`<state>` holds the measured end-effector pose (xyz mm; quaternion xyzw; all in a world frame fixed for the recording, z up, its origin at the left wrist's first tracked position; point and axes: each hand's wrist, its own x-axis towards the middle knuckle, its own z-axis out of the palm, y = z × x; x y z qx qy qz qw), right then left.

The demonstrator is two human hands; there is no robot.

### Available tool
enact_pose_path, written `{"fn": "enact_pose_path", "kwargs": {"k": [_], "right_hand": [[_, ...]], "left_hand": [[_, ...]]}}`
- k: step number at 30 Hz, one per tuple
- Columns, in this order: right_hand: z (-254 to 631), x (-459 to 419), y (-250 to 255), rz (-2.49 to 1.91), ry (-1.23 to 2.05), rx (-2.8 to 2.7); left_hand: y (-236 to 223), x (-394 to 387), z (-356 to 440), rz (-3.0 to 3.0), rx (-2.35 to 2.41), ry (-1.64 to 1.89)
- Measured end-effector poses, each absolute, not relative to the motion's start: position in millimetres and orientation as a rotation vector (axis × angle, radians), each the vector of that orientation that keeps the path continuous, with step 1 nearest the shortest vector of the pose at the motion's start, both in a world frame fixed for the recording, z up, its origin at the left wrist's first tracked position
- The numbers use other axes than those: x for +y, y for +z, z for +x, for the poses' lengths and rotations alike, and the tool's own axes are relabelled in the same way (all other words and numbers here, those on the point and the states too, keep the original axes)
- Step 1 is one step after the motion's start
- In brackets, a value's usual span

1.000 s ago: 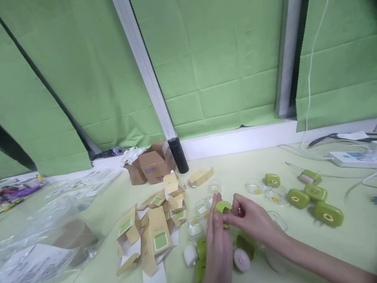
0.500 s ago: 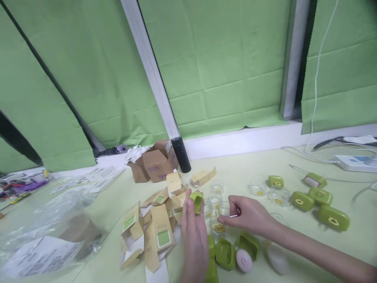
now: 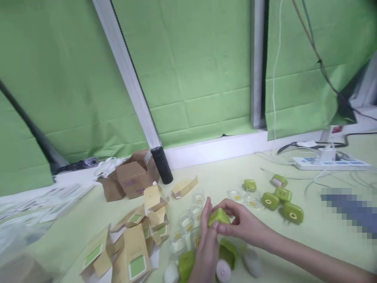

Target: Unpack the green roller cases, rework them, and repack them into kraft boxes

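Observation:
Both my hands meet low in the middle of the view around a small green plastic case [image 3: 218,216]. My left hand [image 3: 206,245] comes up from below, its thumb and fingers pinched on the case's left side. From the right, my right hand [image 3: 243,224] has its fingers curled over the case's top and right side. Under my hands lie more green case parts [image 3: 228,253], a white-pink round piece [image 3: 223,271] and several small clear tubs [image 3: 188,220].
Opened tan cartons with green labels [image 3: 131,251] are heaped at the left, brown boxes [image 3: 129,179] and a black cylinder [image 3: 161,165] behind them. Several closed green cases [image 3: 282,202] sit to the right. A white power strip [image 3: 326,163] and cables lie at the far right.
My hands were apart half a second ago, the left holding the green case alone; now the right hand has closed onto it too. The camera has swung right.

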<state>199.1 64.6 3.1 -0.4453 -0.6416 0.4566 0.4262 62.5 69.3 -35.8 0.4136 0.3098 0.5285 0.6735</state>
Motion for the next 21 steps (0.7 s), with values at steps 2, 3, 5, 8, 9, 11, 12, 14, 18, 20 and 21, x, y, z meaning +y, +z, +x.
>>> {"fn": "enact_pose_path", "kwargs": {"k": [2,3,5,8,9,11,12,14,18,20,21], "right_hand": [[221.7,59.1,3.7,-1.238,1.042,-1.583],[236.0,55.8,3.6,-1.345,0.957,-1.591],[267.2,48.8,0.6,-1.604,0.704,-1.672],[308.6,39.6,-13.3,-1.905,0.301,-1.893],[318.1,37.5,-19.8,-1.949,0.254,-1.949],[329.5,35.0,-32.4,-1.981,0.272,-2.024],[332.0,34.1,-37.5,-1.976,0.301,-2.048],[334.0,32.0,-43.4,-1.964,0.357,-2.07],[342.4,20.7,-39.0,-1.945,0.501,-2.01],[350.3,12.3,-32.2,-1.957,0.555,-1.977],[353.8,8.3,-28.1,-1.959,0.579,-1.969]], "left_hand": [[-26.0,75.9,72.9,0.944,0.68,1.089],[-18.1,80.9,78.8,1.034,0.71,1.073],[-1.0,95.0,94.5,1.347,0.769,1.087],[12.9,123.4,130.8,1.764,0.661,1.09],[12.7,132.9,145.7,1.824,0.625,1.075],[6.0,148.3,176.5,1.929,0.555,1.003],[0.6,153.5,191.1,1.977,0.52,0.966],[-11.1,158.2,215.5,2.052,0.452,0.902],[-24.7,154.0,234.2,2.09,0.35,0.866],[-23.1,149.9,227.2,2.06,0.319,0.882],[-20.5,147.7,220.1,2.033,0.316,0.9]]}}
